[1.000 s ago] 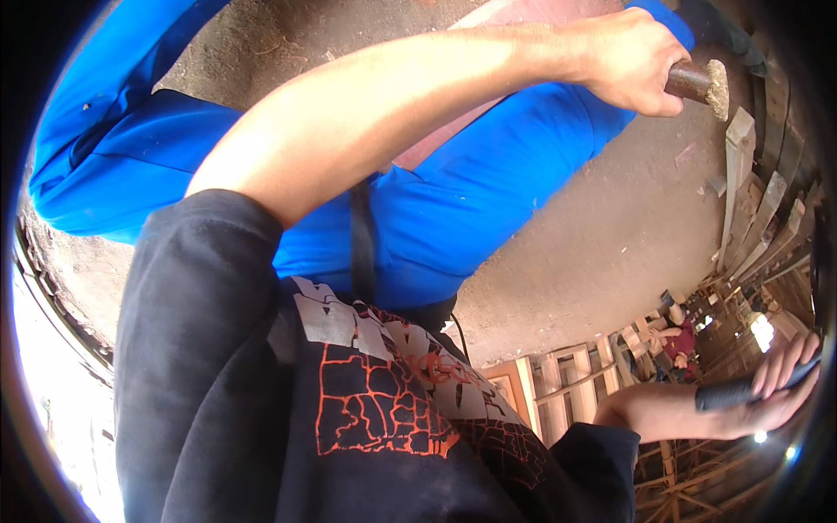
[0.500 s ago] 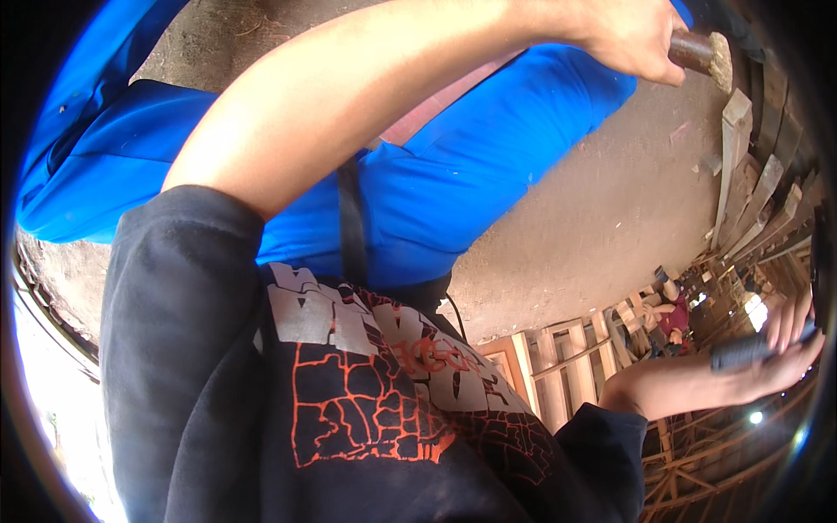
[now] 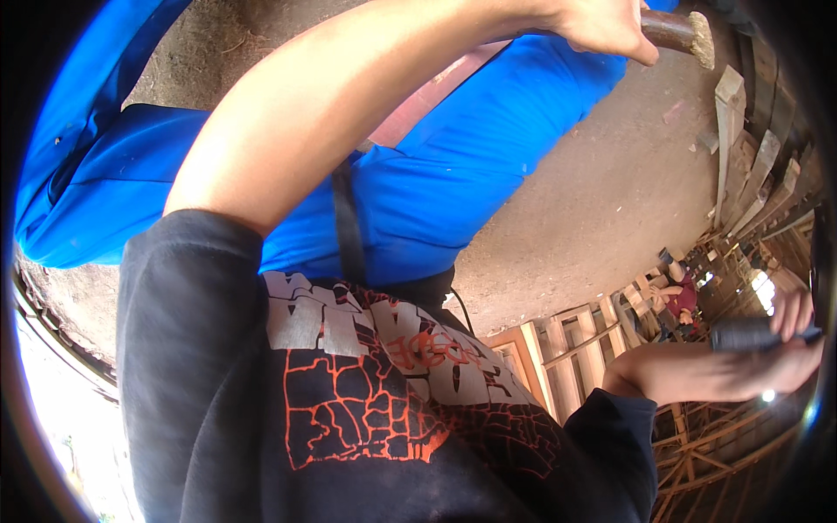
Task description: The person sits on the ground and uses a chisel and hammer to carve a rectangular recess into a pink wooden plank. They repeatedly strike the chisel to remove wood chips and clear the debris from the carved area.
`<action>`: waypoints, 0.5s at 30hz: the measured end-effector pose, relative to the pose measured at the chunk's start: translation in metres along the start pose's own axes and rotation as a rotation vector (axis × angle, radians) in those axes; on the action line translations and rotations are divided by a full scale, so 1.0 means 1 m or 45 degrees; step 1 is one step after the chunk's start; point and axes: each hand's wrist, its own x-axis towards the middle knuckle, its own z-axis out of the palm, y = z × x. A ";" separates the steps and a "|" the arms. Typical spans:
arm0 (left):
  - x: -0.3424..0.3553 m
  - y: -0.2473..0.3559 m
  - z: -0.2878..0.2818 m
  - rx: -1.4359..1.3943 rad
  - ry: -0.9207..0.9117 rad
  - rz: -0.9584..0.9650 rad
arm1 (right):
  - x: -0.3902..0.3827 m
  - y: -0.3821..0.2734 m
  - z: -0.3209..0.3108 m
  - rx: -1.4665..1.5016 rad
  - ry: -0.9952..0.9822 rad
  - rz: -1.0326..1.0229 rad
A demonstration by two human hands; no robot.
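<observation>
My left hand (image 3: 606, 28), at the top right, is closed round a brown wooden tool handle (image 3: 670, 31) whose free end is pale, frayed and flattened. The other end of that tool is hidden by my hand and arm. Out at the right edge, my right hand (image 3: 789, 336) has its fingers wrapped over a black grip (image 3: 741, 333), whose butt sticks out towards my wrist; the rest of this tool is out of view. Below my left forearm, a reddish board (image 3: 427, 103) shows between my blue-trousered legs.
Wooden offcuts and planks (image 3: 731, 105) lie on the brown ground (image 3: 575, 218) to the right. Wooden slatted frames (image 3: 571, 349) stand beyond my right arm. Further off is another person in a dark red top (image 3: 684, 301). A dark strap (image 3: 349, 222) hangs at my waist.
My left hand and the wooden handle have shifted slightly up and left in the picture. My right hand keeps its grip, and the black grip sits a little higher and more level.
</observation>
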 end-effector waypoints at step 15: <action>0.000 -0.006 -0.007 -0.031 0.035 -0.032 | -0.003 0.032 0.013 0.120 0.090 0.090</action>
